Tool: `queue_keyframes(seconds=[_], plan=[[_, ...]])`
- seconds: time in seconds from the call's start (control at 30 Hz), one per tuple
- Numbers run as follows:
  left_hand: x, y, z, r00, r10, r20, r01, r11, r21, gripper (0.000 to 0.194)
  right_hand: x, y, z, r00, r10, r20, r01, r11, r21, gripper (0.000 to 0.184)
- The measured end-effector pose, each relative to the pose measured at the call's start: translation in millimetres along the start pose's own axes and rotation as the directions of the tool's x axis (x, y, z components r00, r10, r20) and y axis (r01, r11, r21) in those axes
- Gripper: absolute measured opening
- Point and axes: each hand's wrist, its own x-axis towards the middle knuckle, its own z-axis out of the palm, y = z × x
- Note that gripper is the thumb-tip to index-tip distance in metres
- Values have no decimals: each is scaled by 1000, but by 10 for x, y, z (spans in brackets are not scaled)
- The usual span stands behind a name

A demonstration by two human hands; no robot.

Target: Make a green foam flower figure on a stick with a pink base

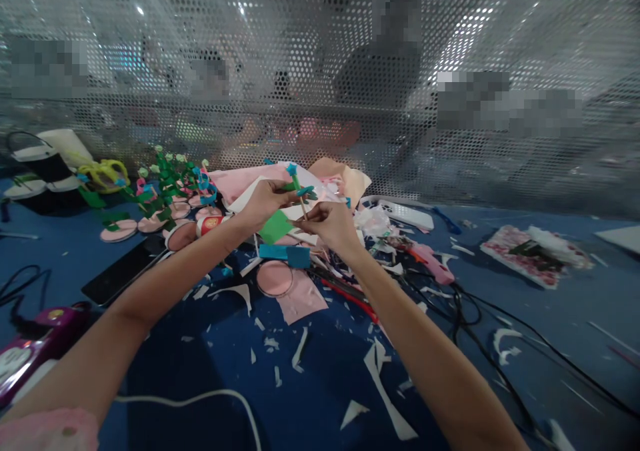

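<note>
Between my hands stands a thin wooden stick (303, 205) wrapped in green near its top, with a small blue star and a blue-green leaf-like strip (305, 191) on it. My right hand (336, 227) pinches the stick's lower part. My left hand (270, 202) has its fingertips closed at the stick's upper part, by the strip. Below my hands lie a green paper piece (276, 227), blue paper strips (285, 255), a round pink disc (275, 278) and a pink paper piece (303, 297).
Several small paper plants on pink discs (119, 231) stand at left, near yellow-handled scissors (105, 174) and a dark phone (125, 271). A pink glue gun (434, 264) and black cables (457, 311) lie right. White scraps (383, 387) litter the blue table before a perforated metal screen (300, 51).
</note>
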Motion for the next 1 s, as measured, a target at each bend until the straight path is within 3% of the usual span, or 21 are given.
queue_keyframes(seconds=[0.13, 0.2, 0.3, 0.4, 0.47, 0.67, 0.83, 1.0], plan=[[-18, -14, 15, 1000, -3, -27, 3, 1000, -2, 37, -27, 9, 40, 994, -56, -93, 47, 995, -91, 38], [-15, -19, 3, 999, -13, -29, 14, 1000, 9, 38, -27, -12, 37, 994, -74, -85, 65, 993, -95, 37], [18, -35, -40, 1000, -21, -14, 21, 1000, 14, 36, -8, -59, -9, 996, -55, 68, 55, 999, 0, 36], [55, -53, -79, 1000, -4, -13, 5, 999, 41, 37, 14, -96, -73, 968, 34, 250, -71, 987, 141, 40], [63, -59, -86, 1000, 10, -27, -8, 997, 76, 39, 20, -101, -94, 954, 81, 288, -136, 975, 175, 40], [37, -32, -65, 988, 155, -5, -153, 980, 129, 44, 38, -33, -47, 993, 49, 110, -63, 990, 125, 37], [34, -30, -38, 989, 107, 102, -110, 994, 29, 41, 79, 66, -23, 999, 14, 32, -15, 999, 49, 45], [31, -82, -21, 994, 102, 36, -102, 995, -12, 39, 71, 142, 33, 997, -49, -67, 41, 992, -122, 40]])
